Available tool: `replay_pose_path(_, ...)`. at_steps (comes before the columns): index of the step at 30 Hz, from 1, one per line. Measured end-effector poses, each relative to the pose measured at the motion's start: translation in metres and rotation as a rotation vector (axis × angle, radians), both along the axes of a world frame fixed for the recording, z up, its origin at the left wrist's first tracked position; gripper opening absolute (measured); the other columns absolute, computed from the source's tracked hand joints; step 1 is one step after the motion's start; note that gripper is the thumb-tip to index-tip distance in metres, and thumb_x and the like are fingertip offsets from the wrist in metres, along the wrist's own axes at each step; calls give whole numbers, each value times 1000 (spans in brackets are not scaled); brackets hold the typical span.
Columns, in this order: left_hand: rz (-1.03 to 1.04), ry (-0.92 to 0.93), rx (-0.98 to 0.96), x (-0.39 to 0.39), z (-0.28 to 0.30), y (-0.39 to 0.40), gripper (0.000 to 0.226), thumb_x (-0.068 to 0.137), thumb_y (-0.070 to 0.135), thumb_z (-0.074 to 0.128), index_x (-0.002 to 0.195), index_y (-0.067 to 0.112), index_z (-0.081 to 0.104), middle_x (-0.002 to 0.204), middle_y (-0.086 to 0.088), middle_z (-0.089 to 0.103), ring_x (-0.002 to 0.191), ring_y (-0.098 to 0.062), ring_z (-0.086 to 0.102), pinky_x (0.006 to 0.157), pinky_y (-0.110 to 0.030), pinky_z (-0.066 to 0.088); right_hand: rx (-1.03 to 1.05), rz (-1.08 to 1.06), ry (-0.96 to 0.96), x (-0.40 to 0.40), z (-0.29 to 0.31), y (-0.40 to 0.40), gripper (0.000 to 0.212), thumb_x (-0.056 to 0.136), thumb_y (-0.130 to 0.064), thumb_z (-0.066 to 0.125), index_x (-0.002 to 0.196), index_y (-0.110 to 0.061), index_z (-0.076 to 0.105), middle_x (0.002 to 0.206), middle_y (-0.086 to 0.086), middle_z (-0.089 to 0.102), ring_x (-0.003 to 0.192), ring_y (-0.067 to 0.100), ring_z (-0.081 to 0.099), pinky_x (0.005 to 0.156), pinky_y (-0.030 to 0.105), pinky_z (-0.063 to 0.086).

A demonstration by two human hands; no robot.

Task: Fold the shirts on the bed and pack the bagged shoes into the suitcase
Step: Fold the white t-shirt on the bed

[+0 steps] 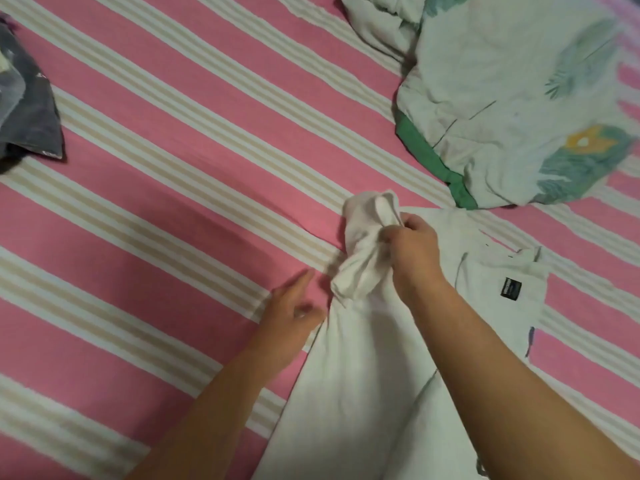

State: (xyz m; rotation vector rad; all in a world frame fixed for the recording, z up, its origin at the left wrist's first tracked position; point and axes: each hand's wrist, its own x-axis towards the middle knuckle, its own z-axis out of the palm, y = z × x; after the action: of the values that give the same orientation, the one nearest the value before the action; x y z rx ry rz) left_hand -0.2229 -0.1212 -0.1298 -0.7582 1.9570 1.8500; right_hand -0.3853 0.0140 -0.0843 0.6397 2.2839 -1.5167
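I see the pink bedsheet with white and beige stripes [173, 140] filling nearly the whole frame, its stripes running diagonally from upper left to lower right. No more of the room shows beyond this surface.

Next in size is the white cotton shirt [363, 375], lying on the sheet from the bottom centre up to the middle right of the frame. Its long axis runs from the bottom edge upward and slightly right, with the collar end toward the right, where I make out a small black neck label [511, 289]. The print on that label is too small for me to read. The shirt's lower part is cut off by the bottom edge.

In the upper right lies a crumpled pale quilt with green leaf print and green edging [512, 109], blurred and cut off by the top and right edges. At the upper left edge, a dark grey patterned cloth [31, 112] is only partly in view.

My right hand [412, 251], at centre frame, has its fingers closed around a bunched sleeve of the shirt, lifting it off the sheet. My left hand [291, 313], lower and to the left, is spread with fingers loose, holding nothing, resting at the shirt's left edge.
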Motion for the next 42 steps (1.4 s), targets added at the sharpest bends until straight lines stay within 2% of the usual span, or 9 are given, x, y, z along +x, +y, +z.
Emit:
replay_pose_path(4,-172,32,-290,21,-12,13,77,76,54,59,149,34,47,133,7,45,129,-17,46,112,-37,39,-416,-352,-402,46,1,104,15,89,-30,63,93,-16,64,79,5,57,75,23,59,72,33,55)
replay_pose_path(9,-272,-101,-354,61,-12,24,77,73,57,58,146,36,47,137,9,42,127,-13,42,113,-38,35,-448,-419,-552,69,-20,121,39,94,-40,65,117,-8,66,103,11,68,91,26,65,72,36,58)
replay_pose_path(15,-200,-325,-296,141,9,34,36,86,27,74,118,29,59,99,9,65,82,-8,62,70,-20,48,-445,-412,-700,47,-11,113,12,94,-26,68,87,-17,63,79,-2,68,53,17,67,39,25,51)
replay_pose_path(21,-163,-497,-460,243,17,60,16,93,30,68,101,28,54,82,5,65,77,-20,64,69,-35,50,-639,-321,-456,36,26,104,21,98,-9,53,114,-5,66,102,11,75,97,27,72,88,43,59)
replay_pose_path(23,-108,-436,-562,275,27,72,11,97,29,63,104,22,58,79,3,64,74,-24,63,66,-34,51,-621,-303,-366,40,48,114,19,99,-9,50,107,-4,66,92,12,76,83,27,74,77,42,62)
replay_pose_path(28,-135,-158,-820,294,94,127,16,100,29,58,100,15,65,73,-10,66,65,-33,65,59,-35,51,-513,-274,-209,37,89,191,36,93,-9,53,127,-1,63,113,16,74,101,34,72,85,52,59)
replay_pose_path(33,-310,-58,-816,300,132,240,14,99,38,49,99,27,57,73,-1,67,65,-27,67,59,-39,54,-484,-243,-70,31,106,285,35,87,-11,54,118,-1,67,111,15,74,102,37,72,89,55,57)
replay_pose_path(38,-519,-220,-685,294,83,348,13,107,36,40,110,25,47,96,2,68,88,-23,69,79,-35,55,-215,-298,-124,39,50,376,26,79,-4,53,99,-15,66,97,10,76,84,31,75,68,54,60)
replay_pose_path(42,-678,-236,-711,302,16,375,18,105,26,44,123,25,44,103,0,68,90,-26,68,77,-40,54,33,-46,-322,33,-9,414,20,85,0,46,78,-18,47,78,5,51,68,18,57,42,29,52)
